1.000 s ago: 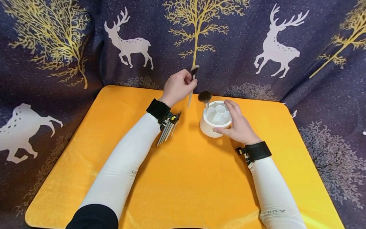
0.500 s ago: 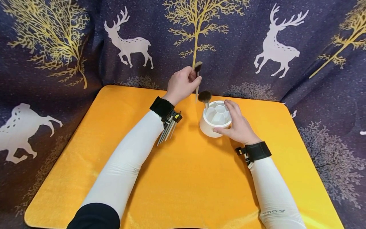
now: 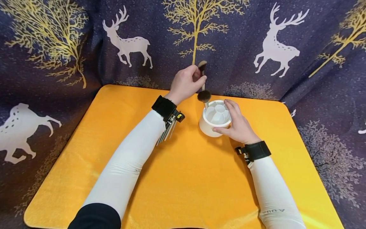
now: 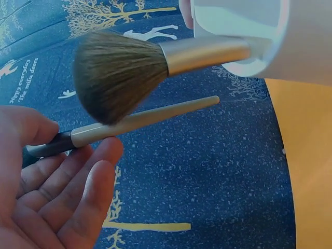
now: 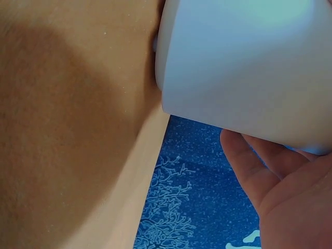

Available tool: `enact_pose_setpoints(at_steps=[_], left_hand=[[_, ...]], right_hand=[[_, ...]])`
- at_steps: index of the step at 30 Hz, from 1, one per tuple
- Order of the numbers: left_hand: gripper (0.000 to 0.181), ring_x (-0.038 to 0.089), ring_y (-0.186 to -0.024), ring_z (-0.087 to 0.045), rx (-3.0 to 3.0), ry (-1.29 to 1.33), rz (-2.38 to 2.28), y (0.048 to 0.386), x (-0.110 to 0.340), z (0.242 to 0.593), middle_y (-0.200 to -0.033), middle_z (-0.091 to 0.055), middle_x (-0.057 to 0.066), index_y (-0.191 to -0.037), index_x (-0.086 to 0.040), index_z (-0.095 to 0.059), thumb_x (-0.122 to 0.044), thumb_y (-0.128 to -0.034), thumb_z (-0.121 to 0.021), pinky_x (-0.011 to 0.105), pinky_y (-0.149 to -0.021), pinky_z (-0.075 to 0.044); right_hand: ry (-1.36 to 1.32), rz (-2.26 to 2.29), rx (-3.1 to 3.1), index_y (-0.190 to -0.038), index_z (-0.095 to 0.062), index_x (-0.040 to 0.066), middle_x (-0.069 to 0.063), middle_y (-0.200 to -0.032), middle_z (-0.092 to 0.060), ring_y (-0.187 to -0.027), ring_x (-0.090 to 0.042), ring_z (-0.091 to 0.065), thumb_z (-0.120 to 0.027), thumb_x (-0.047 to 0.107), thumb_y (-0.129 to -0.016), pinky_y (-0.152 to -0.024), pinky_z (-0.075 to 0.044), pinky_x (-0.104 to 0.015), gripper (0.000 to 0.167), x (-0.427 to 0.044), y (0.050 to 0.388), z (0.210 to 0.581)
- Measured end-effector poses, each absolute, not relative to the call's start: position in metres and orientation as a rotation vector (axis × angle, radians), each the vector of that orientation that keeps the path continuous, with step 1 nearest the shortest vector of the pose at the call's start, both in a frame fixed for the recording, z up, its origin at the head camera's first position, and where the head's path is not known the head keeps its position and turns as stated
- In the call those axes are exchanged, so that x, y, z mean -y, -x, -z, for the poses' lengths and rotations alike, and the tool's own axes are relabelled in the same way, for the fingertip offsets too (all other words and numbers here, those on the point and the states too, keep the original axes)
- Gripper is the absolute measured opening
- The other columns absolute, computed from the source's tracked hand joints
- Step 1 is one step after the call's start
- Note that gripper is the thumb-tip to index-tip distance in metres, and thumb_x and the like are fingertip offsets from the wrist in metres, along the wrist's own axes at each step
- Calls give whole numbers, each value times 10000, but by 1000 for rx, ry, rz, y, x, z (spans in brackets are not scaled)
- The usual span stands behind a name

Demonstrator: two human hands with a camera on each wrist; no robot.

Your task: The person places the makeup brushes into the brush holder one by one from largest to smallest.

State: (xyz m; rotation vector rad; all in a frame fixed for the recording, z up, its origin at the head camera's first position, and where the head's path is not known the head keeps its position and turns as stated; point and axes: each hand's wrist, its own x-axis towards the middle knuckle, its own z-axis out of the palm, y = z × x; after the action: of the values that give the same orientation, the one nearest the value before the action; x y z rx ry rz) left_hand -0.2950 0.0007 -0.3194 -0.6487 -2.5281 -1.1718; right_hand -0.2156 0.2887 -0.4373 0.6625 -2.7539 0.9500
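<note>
Left hand (image 3: 186,84) pinches a slim makeup brush with a pale handle and a dark collar (image 4: 145,118) between thumb and fingers, the hold falling at the collar; the fingers lie bent around it with little gap. That brush stands nearly upright above the table, its light-tipped bristles rising just past the fingertips and its handle pointing down below them.

Just below and to the right of this hand is a full, round-headed brown brush with a silvery metallic handle (image 3: 204,96). It stands in an outer compartment of a round, glossy white holder (image 3: 208,128), on the side nearest the left hand, and leans toward it. From the left wrist its bristles overlap the pinched brush's handle; whether they touch I cannot tell.

Right hand (image 3: 240,125) grips the holder from its own side, thumb on the near wall and fingers curved over the far rim, spread as wide as the holder between them. The holder sits upright on the orange cloth-covered table (image 3: 183,181), its petal-like compartments ringing a round central one.

Below the left wrist, a cluster of thin grey sticks (image 3: 163,136) lies on the table, partly hidden by a black wrist strap with its small camera (image 3: 164,107).
</note>
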Motion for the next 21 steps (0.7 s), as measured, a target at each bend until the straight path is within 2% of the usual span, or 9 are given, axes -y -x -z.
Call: enact_pose_setpoints(at_steps=[16, 21], left_hand=[[224, 205, -919, -678, 2433, 819, 1217, 286, -8, 322, -1056, -738, 91, -1165, -37, -690, -248, -1096, -716, 317, -807, -541], [213, 195, -951, -699, 2434, 859, 1186, 285, -12, 325, -1078, -740, 86, -1166, -41, -688, -241, -1098, -711, 307, -838, -554]], right_hand=[[-679, -932, 2731, -1771, -262, 137, -63, -1807, -230, -1451, -440, -536, -1033, 434, -788, -1154, -463, -671, 1284, -287, 215, 437], [-681, -940, 2735, -1774, -253, 137, -61, -1810, -225, -1472, -428, -517, -1027, 437, -796, -1159, -457, -671, 1283, -286, 214, 438]])
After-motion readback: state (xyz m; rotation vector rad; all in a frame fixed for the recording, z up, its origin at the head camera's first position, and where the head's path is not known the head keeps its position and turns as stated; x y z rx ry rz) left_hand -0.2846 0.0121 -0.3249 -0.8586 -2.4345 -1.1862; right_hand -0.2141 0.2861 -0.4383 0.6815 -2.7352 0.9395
